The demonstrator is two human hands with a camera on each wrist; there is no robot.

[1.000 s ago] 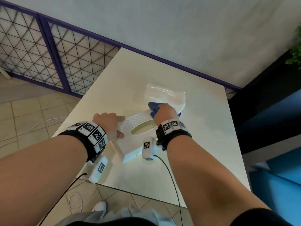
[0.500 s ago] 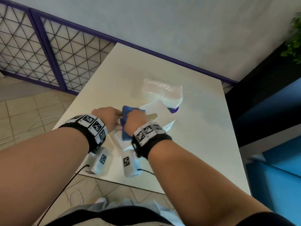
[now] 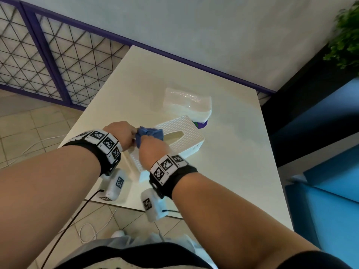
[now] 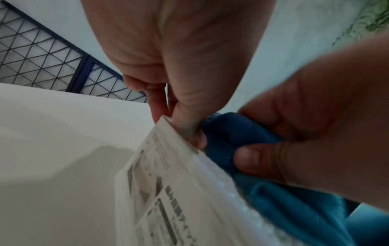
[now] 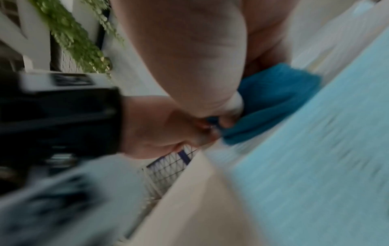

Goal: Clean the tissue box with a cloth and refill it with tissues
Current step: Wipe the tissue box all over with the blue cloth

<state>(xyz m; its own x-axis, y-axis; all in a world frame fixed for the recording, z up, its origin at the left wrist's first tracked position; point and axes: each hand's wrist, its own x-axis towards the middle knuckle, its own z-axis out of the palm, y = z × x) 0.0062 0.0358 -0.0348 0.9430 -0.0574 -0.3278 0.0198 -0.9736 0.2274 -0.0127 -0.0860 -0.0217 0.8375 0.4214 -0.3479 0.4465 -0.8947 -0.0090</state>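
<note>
The white textured tissue box [image 3: 184, 135] is tilted up on the white table [image 3: 233, 171], its oval slot facing me. My left hand [image 3: 121, 133] pinches the box's upper left edge; in the left wrist view its fingers [image 4: 185, 116] curl over the rim of the box [image 4: 179, 191] beside a printed label. My right hand [image 3: 153, 150] grips a bunched blue cloth [image 3: 148, 133] and presses it on the box's top near that same corner. The right wrist view is blurred and shows the cloth [image 5: 271, 103] under my fingers. A clear plastic pack of white tissues [image 3: 189, 104] lies just behind the box.
A purple-framed mesh fence [image 3: 48, 61] stands at the left behind the table. A blue seat [image 3: 330, 200] and a dark panel are at the right, with a green plant [image 3: 347, 35] above. White cables [image 3: 87, 232] lie on the tiled floor.
The box has been tipped up from lying flat. My right hand has carried the cloth from the box's far right end to its left corner, next to the left hand.
</note>
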